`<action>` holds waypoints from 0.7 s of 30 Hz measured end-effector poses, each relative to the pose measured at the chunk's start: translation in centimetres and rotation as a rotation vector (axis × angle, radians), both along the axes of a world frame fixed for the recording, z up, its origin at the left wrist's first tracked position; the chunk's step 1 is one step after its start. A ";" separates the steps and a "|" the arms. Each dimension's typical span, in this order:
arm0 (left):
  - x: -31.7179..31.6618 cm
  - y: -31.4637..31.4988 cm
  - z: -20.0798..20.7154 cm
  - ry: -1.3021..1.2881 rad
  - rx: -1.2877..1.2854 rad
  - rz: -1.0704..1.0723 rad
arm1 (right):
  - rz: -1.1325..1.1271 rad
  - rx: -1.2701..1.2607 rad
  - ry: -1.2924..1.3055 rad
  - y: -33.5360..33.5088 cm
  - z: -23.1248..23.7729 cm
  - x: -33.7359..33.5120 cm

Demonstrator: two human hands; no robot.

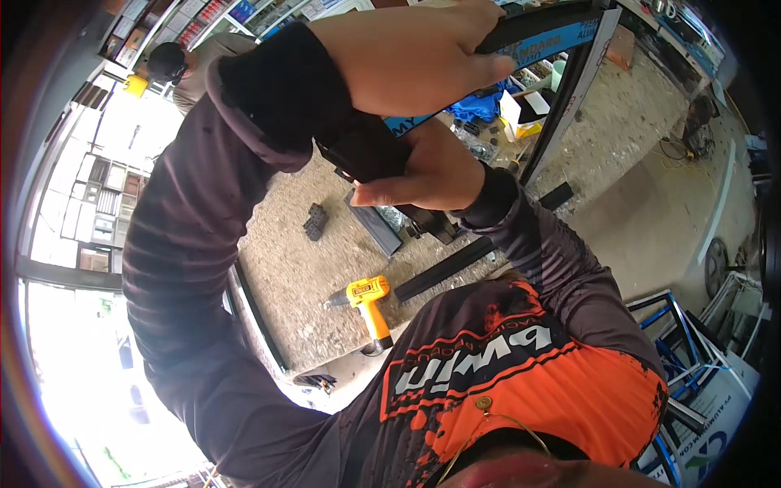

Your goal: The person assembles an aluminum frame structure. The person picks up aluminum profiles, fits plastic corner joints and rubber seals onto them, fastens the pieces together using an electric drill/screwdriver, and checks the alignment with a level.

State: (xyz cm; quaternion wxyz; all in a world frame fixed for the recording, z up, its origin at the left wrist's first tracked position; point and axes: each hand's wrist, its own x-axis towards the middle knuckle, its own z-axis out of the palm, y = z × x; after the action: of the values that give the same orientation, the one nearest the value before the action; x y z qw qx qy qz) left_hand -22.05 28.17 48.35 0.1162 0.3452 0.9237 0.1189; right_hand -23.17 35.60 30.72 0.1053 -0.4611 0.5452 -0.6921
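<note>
A black window-type frame (521, 49) with blue printed protective film is held up over the workbench, close to me. My left hand (415, 61) is closed over its upper bar, thumb lying along the blue film. Below it, my right hand (439, 172) grips the dark end of the frame (366, 150), thumb pressed on the near side; its other fingers are hidden behind. Another bar of the frame (561, 106) slants down at the right. A yellow cordless drill (371, 301) lies near the bench's near edge, and a small black block (316, 221) lies farther in.
The worn, speckled workbench (285, 276) carries a long black profile (443, 270), blue cloth (480, 106) and a white-and-yellow box (521, 118). Another person (191, 69) stands at the upper left by shelves. Loose frames (683, 333) lean at the lower right.
</note>
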 end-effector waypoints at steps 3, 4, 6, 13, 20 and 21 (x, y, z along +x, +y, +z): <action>0.7 -1.4 0.6 0.104 0.072 -0.102 | 0.041 0.043 -0.025 -0.4 0.3 0.7; -1.6 -4.7 0.7 0.262 0.066 -0.238 | 0.028 0.090 0.007 -0.4 0.3 0.7; -2.9 -10.2 -1.5 0.398 0.426 -0.186 | -0.080 0.218 0.106 0.2 -0.7 -0.4; 3.7 -9.7 -18.7 0.498 1.276 0.294 | -1.031 -0.323 0.651 9.8 -4.1 -2.1; 4.1 -3.6 -18.5 0.545 1.439 0.270 | -0.792 -0.197 0.352 14.3 1.0 -13.7; 3.8 -2.2 -18.1 0.639 1.371 0.319 | -0.819 -0.162 0.399 14.4 1.3 -14.5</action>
State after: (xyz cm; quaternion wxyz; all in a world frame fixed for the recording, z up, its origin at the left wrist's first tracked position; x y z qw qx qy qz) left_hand -18.28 25.95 30.25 -0.4144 0.2205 0.6707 0.5742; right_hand -37.71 50.00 32.03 -0.3201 -0.3389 0.6363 -0.6147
